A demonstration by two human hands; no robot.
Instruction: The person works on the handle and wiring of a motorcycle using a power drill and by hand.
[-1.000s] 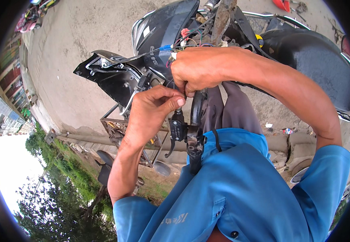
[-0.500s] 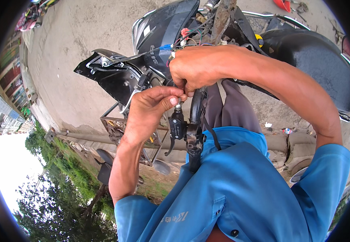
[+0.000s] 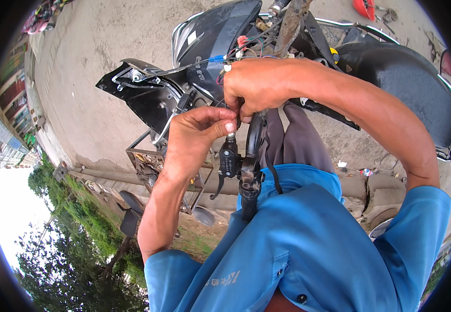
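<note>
Centre frame, the left hand (image 3: 197, 132) is pinching the fitting (image 3: 230, 136) atop the lever unit (image 3: 229, 162); I cannot tell what the right hand (image 3: 256, 88) is holding. I am advising straight, light pressure.

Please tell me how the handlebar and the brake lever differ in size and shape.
The handlebar is a thick, long tube; the brake lever is slimmer and shorter. The brake lever ends in a hooked tip; the handlebar curves gently. Both are dark.
</note>
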